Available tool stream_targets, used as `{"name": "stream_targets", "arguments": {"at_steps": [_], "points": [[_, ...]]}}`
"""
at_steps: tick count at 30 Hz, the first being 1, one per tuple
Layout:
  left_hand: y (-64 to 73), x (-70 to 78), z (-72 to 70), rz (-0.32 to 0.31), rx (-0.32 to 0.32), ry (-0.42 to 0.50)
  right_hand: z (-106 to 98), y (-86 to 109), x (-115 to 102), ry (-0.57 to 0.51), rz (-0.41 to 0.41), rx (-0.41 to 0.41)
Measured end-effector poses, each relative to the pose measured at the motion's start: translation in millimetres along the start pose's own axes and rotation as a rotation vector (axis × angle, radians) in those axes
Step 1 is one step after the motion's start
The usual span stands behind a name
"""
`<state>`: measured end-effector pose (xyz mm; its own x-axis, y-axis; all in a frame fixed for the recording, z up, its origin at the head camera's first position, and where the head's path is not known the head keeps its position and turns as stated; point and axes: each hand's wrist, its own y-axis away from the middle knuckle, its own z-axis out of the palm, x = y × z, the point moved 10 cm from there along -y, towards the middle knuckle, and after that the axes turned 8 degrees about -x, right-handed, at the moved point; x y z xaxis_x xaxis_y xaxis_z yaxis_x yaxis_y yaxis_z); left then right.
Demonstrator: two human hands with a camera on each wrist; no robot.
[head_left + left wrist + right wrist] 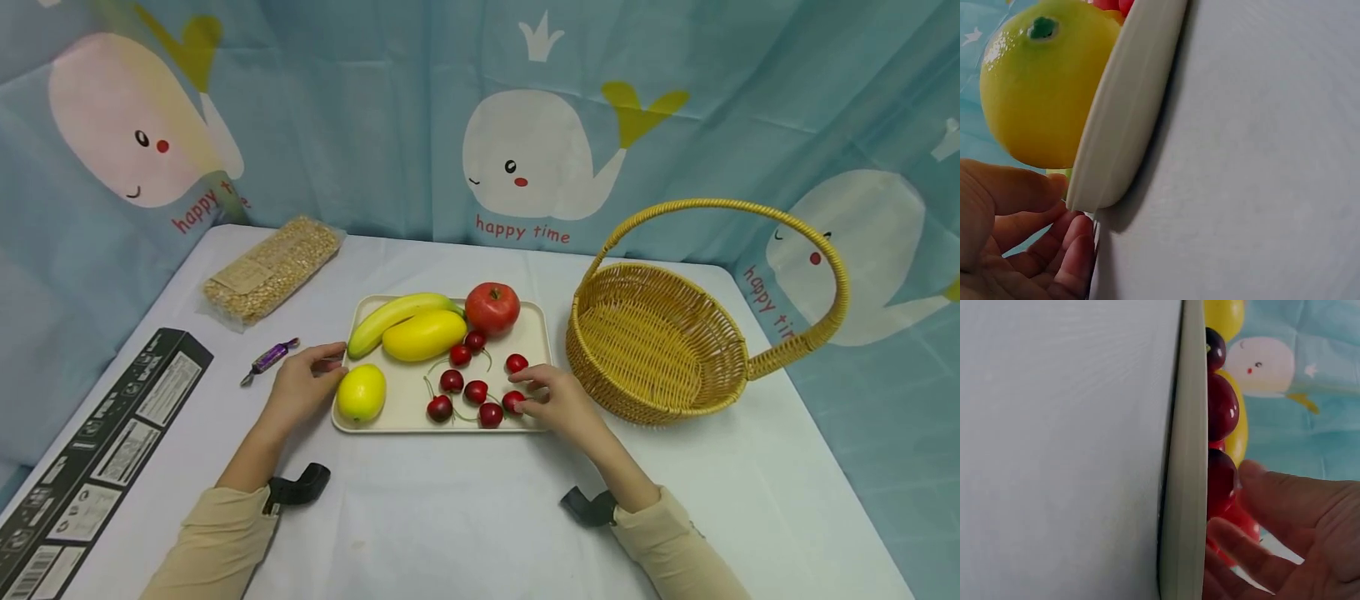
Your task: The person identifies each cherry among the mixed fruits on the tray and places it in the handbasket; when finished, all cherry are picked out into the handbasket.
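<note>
A cream tray (536,333) on the white table carries a banana (393,317), a yellow mango (423,335), a red apple (492,307), a lemon (361,392) and several cherries. My left hand (330,364) holds the tray's left rim beside the lemon. In the left wrist view its thumb lies on the rim (1129,119) below the lemon (1041,87), with the fingers (1075,240) curled at the tray's corner. At the tray's front right, my right hand (527,398) pinches a cherry (513,401) between thumb and finger. The right wrist view shows this hand (1232,500) on the cherry (1222,481).
An empty wicker basket (645,275) with a tall handle stands right of the tray. A packet of grain (270,267) lies at the back left, a purple wrapped sweet (270,357) left of my left hand, and a long black box (105,450) along the table's left edge.
</note>
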<state>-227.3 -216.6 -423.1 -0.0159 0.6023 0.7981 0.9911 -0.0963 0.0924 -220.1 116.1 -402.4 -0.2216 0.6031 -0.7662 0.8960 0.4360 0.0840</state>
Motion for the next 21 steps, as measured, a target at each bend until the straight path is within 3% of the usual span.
{"name": "stream_targets", "arguments": {"at_steps": [11, 21], "points": [[-1.9, -1.9, -1.6, -0.010, 0.001, -0.011, 8.8, 0.9, -1.9, 0.088, -0.023, -0.064], [-2.2, -7.1, 0.7, -0.013, -0.018, 0.000, 9.2, 1.8, -5.3, 0.098, -0.079, -0.064]]}}
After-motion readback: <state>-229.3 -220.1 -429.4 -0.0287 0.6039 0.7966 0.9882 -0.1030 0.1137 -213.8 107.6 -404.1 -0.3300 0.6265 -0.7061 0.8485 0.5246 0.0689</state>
